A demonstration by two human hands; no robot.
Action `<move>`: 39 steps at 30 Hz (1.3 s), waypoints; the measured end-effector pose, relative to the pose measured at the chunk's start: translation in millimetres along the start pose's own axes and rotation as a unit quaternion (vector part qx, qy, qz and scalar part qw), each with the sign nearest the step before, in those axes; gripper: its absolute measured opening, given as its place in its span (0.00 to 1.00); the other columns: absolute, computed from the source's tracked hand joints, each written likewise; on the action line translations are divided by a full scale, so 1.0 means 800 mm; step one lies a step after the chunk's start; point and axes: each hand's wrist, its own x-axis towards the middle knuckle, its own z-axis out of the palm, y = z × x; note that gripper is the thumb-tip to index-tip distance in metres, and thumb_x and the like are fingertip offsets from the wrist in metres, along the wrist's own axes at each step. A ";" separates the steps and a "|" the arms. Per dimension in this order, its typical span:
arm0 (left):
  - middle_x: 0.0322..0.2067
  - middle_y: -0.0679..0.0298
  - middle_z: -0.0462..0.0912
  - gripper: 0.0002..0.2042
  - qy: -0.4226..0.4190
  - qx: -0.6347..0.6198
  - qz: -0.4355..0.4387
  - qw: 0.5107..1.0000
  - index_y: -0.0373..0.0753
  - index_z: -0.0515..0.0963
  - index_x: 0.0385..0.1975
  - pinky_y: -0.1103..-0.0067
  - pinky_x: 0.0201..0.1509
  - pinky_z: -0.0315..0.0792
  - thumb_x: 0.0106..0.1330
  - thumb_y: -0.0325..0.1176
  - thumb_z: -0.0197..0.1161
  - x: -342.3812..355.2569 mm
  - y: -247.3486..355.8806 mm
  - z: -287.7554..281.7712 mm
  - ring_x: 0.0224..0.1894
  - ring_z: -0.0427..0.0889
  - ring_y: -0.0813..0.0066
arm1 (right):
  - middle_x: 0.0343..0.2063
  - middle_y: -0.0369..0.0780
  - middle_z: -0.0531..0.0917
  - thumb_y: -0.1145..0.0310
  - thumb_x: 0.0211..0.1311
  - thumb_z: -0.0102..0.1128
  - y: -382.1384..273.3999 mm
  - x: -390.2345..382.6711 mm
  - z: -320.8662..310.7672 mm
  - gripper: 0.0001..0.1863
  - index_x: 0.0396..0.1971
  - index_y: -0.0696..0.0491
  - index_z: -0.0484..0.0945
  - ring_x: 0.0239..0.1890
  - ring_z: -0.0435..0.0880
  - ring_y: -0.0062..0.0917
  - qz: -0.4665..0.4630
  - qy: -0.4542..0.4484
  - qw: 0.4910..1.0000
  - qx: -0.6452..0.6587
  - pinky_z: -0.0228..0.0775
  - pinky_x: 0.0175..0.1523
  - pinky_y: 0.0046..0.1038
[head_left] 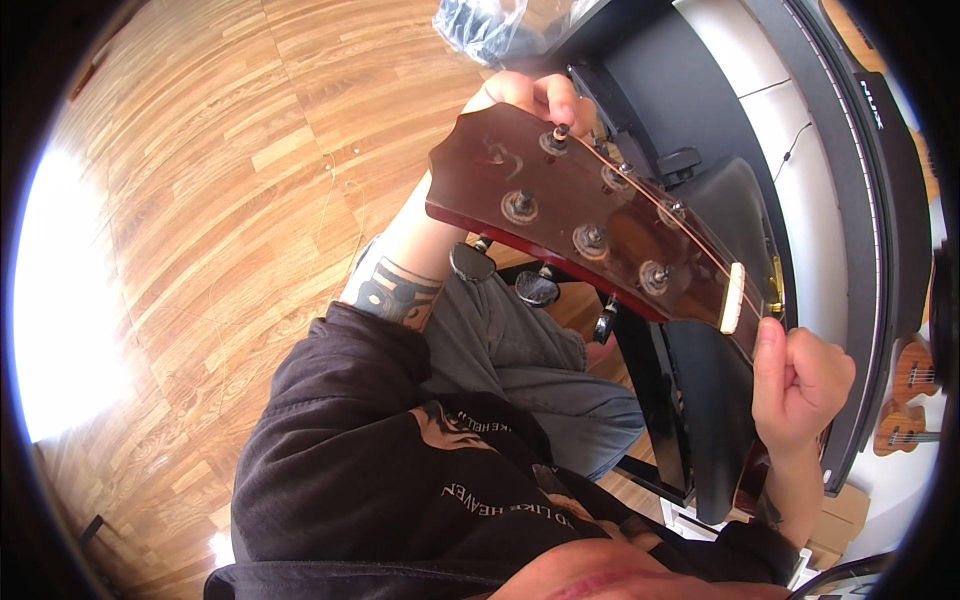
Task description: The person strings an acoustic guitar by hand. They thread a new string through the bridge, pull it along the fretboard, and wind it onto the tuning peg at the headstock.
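Observation:
A dark reddish-brown guitar headstock (560,190) slants across the middle of the view above my lap. My left hand (530,97) is closed at its far upper edge, fingers curled round a tuning knob they mostly hide. From the string post (560,135) there, strings (650,190) run along the upper side toward the white nut (734,298). Just past the nut, my right hand (803,385) is closed, thumb pressed against the curled fingers, on a string. Dark tuning knobs (538,288) stick out from the near edge; the posts on that side (590,240) show no string.
Loose string (325,200) lies on the wooden floor (200,130) at the left. A clear plastic bag (480,30) is at the top. A keyboard (875,190) stands at the right, with small ukuleles (905,430) and a cardboard box (843,515) beyond.

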 end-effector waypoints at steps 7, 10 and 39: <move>0.50 0.62 0.76 0.08 0.001 0.076 -0.157 0.985 0.42 0.80 0.43 0.70 0.52 0.79 0.75 0.39 0.66 -0.001 0.031 -0.012 0.50 0.72 0.68 | 0.09 0.33 0.62 0.79 0.65 0.72 -0.002 0.005 0.002 0.25 0.13 0.52 0.65 0.10 0.58 0.18 -0.007 0.001 1.000 0.003 0.44 0.19 0.25; 0.40 0.74 0.72 0.10 0.103 0.014 -0.065 0.992 0.49 0.74 0.32 0.75 0.53 0.73 0.79 0.40 0.61 -0.001 0.006 0.034 0.46 0.67 0.77 | 0.09 0.33 0.61 0.79 0.65 0.72 0.000 0.002 0.001 0.25 0.13 0.52 0.65 0.10 0.57 0.17 0.000 -0.001 1.000 0.013 0.43 0.19 0.25; 0.37 0.76 0.73 0.09 0.095 -0.011 -0.134 0.986 0.55 0.76 0.35 0.65 0.53 0.71 0.69 0.41 0.72 -0.004 0.000 0.028 0.44 0.69 0.71 | 0.15 0.39 0.64 0.76 0.71 0.61 -0.013 0.012 -0.026 0.19 0.19 0.59 0.68 0.17 0.59 0.25 0.122 -0.114 0.984 0.065 0.50 0.26 0.31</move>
